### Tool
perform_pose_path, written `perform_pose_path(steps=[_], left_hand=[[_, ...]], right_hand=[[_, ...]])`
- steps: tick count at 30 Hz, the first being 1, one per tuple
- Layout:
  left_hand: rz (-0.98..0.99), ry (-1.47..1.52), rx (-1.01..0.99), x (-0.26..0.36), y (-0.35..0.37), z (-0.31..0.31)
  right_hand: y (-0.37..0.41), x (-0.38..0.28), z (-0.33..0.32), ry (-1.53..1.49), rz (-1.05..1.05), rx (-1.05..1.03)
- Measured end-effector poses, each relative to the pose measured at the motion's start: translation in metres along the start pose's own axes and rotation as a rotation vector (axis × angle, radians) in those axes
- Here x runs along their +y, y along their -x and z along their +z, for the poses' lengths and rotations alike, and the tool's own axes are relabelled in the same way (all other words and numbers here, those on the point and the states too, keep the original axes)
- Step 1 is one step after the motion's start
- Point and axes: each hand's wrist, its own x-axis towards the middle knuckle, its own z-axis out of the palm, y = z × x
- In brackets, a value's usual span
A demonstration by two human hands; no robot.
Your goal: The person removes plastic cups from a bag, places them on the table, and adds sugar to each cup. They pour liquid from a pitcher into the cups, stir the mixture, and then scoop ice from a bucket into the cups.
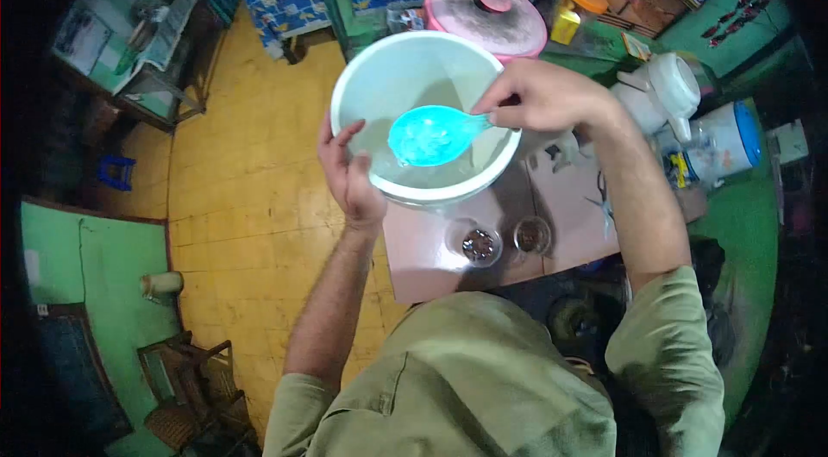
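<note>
A large white bucket (355, 82) is tipped toward me, its wide mouth facing up at the camera. My left hand (352, 172) grips its left rim, with fingertips curled over the edge. Pinched in my right hand (543, 99) is the handle of a turquoise plastic rice spoon (427, 136). The spoon's bowl is over the bucket's mouth and carries something pale and glossy that I cannot identify. Below the bucket, two clear cups, a left one (479, 246) and a right one (531, 235), stand on the pinkish table (423, 263) with dark bits inside.
Behind the bucket sits a pink lidded tub (517, 15). An orange-lidded jar (580, 9), a white jug (673, 86) and a blue-lidded container (729, 142) line the right side. Scissors (605, 203) lie at the table's right. A wooden chair (194, 379) stands lower left on yellow flooring.
</note>
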Motion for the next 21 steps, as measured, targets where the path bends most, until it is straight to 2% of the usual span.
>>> perform_pose_path(steps=[1,2,3,6,8,9,11,12,14,15,17,19,20,21], left_hand=[[0.0,0.03,-0.004,0.002,0.0,0.0],[-0.019,0.042,-0.004,0.002,0.001,-0.001],[-0.016,0.038,-0.011,0.002,0.001,-0.002],[-0.012,0.057,-0.033,0.0,0.003,-0.004],[0.014,0.028,-0.023,0.001,0.002,-0.003],[0.034,-0.015,-0.031,0.001,0.002,-0.004],[0.043,0.003,-0.044,-0.002,0.001,-0.004],[0.055,0.014,-0.05,-0.003,0.001,-0.005],[0.042,0.0,-0.061,-0.001,0.003,-0.005],[0.033,-0.017,-0.065,0.001,0.001,-0.007],[0.03,0.016,-0.05,-0.003,0.003,-0.006],[0.014,0.055,-0.021,-0.003,0.002,-0.004],[0.04,0.045,-0.002,-0.001,0.003,-0.004],[0.018,-0.037,-0.006,0.0,0.004,-0.004]], right_hand=[[0.022,0.0,0.0,0.033,-0.085,0.052],[0.043,-0.005,-0.002,0.004,-0.04,0.001],[0.064,-0.011,0.001,0.0,0.128,-0.058],[0.116,-0.002,0.024,-0.035,0.116,-0.059],[0.128,0.003,0.05,0.105,0.348,-0.211],[0.131,0.021,0.075,0.153,0.285,-0.187],[0.11,0.025,0.127,0.33,0.458,-0.257],[0.103,0.022,0.149,0.326,0.46,-0.255],[0.092,0.012,0.169,0.694,0.413,-0.067],[0.094,0.01,0.158,0.702,0.403,-0.061],[0.105,-0.019,0.102,0.737,0.605,-0.059],[0.121,-0.043,0.05,0.69,0.668,-0.136],[0.133,-0.052,0.033,0.697,0.464,0.023],[0.132,-0.062,0.019,0.604,0.409,0.086]])
